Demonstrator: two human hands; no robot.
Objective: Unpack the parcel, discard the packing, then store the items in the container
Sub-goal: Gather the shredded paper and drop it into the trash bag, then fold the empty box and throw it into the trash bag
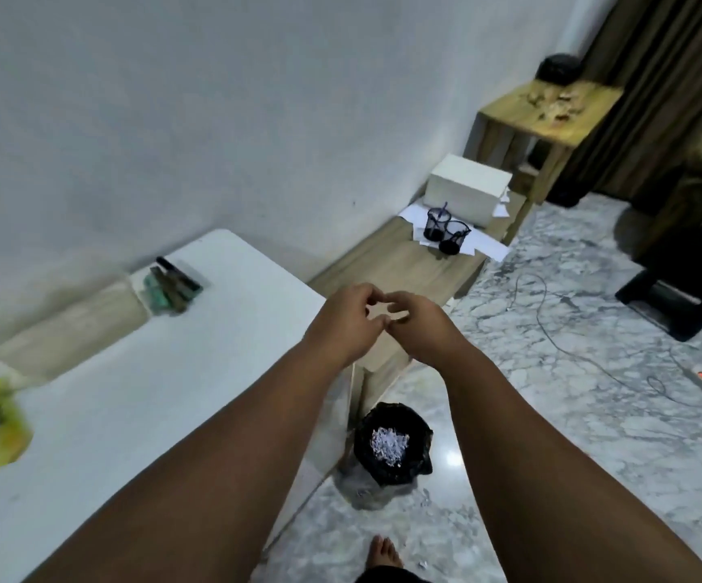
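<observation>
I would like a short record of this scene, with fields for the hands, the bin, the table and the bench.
left hand: held out over the table edge, fingers curled, fingertips meeting the right hand; nothing visible in its grip
right hand: same pose; nothing visible in its grip
bin: on the floor by the table, black liner, white shreds inside
table: white; blurred yellow item at left, clear box with dark items at back
bench: two black mesh cups, papers, white box
</observation>
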